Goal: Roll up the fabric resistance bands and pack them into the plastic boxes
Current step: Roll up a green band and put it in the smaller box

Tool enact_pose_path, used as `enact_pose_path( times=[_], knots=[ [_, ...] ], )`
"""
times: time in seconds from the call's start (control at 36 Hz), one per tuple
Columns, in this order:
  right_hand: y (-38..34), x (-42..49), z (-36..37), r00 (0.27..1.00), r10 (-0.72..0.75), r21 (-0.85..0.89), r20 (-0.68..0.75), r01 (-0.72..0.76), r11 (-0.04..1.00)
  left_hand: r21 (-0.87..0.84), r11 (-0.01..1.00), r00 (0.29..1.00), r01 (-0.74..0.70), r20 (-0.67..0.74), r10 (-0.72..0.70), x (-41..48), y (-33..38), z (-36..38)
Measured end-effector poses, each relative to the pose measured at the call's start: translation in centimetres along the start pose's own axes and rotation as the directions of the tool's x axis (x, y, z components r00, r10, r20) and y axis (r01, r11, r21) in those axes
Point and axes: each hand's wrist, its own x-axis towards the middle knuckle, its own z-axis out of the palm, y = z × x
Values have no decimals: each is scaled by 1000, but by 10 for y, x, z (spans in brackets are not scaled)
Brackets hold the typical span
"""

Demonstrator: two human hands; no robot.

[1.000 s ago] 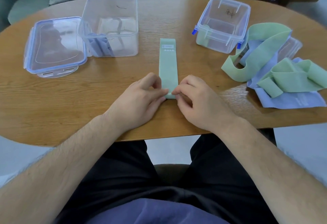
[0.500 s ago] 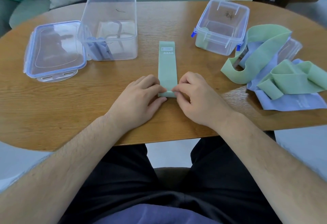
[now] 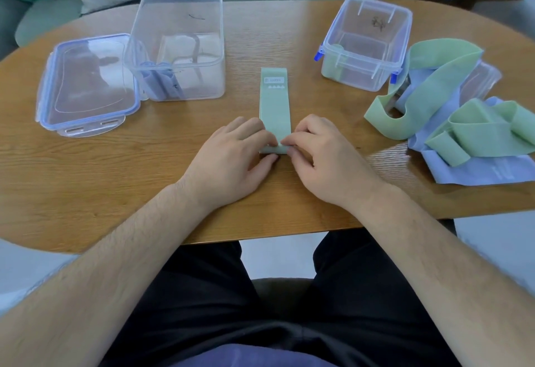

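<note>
So here's where we are: the green band (image 3: 274, 106) lies flat on the tabletop (image 3: 86, 192), dead centre, running straight out toward 12 o'clock, with its little white label at the far end. The near end is turned over into a small roll, and both of our hands are on it. The left hand (image 3: 231, 161) comes in from 7 o'clock and the right hand (image 3: 324, 161) from 5 o'clock. The fingertips of both are curled over and pinching that rolled edge, almost touching each other in the middle.

Up at 10 o'clock sits the big clear box (image 3: 179, 45), open, with a couple of rolled blue bands (image 3: 157, 81) standing in its near-left corner. Its blue-rimmed lid (image 3: 86, 85) lies flat on the tabletop just beside it, out toward 9 o'clock.

At 1 o'clock there's the smaller box (image 3: 366, 42) with blue clips, also open. Something green shows through its near-left corner, probably a rolled band, but it's too blurry through the plastic to say.

Over at 3 o'clock is the loose pile (image 3: 463, 123), green and blue bands flopped over each other, well apart from the one we're holding.
</note>
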Motion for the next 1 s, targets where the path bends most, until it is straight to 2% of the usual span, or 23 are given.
enact_pose_path(
  times=[0.39, 0.75, 0.92, 1.0],
  knots=[
    [8, 12, 0, 998, 55, -40, 4, -55, 998, 41, 999, 999, -7, -31, 8, 15, -10, 4],
    [21, 29, -1, 998, 65, 26, 9, -65, 998, 42, 998, 999, 38, 2, -39, 26, -20, 6],
    [27, 41, 0, 996, 88, -13, 16, -88, 996, 87, 996, 999, 17, 35, -20, 34, -23, 5],
    [30, 45, 0, 995, 94, 3, 21, -94, 996, 84, 996, 999, 39, 0, -39, 36, -26, 6]
  ],
)
